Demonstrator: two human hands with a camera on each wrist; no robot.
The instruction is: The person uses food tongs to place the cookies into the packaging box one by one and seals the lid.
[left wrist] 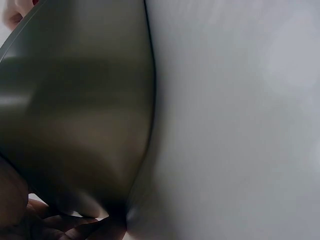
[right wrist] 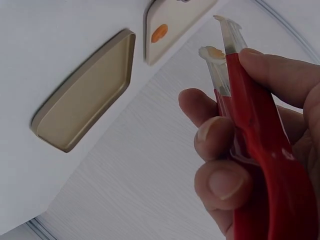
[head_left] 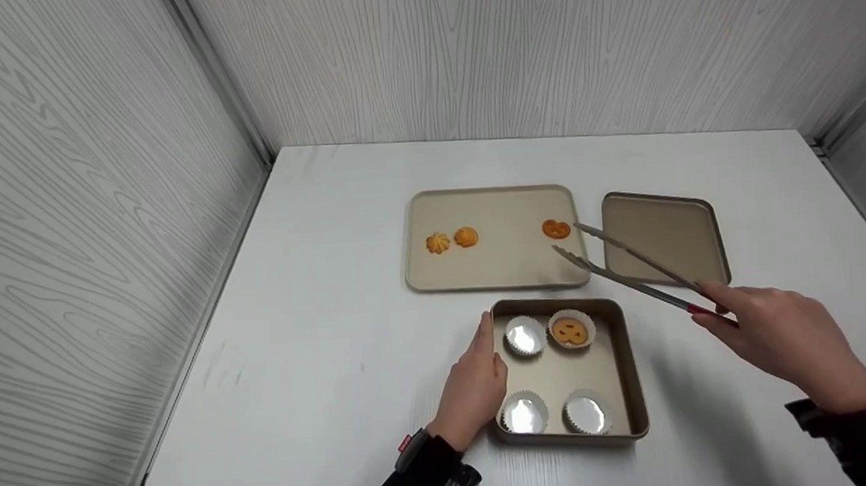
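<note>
My left hand [head_left: 472, 391] holds the left wall of a deep square baking pan [head_left: 628, 366], its thumb at the rim. In the pan stand several white paper cups; the back right cup [head_left: 592, 331] holds a pretzel-shaped cookie [head_left: 569, 331]. My right hand [head_left: 784, 334] grips red-handled metal tongs [head_left: 642, 283], seen close in the right wrist view with the red handles [right wrist: 250, 125] between thumb and fingers. The spread tong tips hover by a darker pretzel-shaped cookie [head_left: 556, 229] on a flat baking tray [head_left: 510, 268], apart from it.
Two round piped cookies, a left one [head_left: 437, 243] and a right one [head_left: 466, 236], lie on the flat tray's left half. A smaller shallow tray [head_left: 662, 236] lies to its right. Wood-grain panels enclose the white table [head_left: 296, 341] at the back and sides.
</note>
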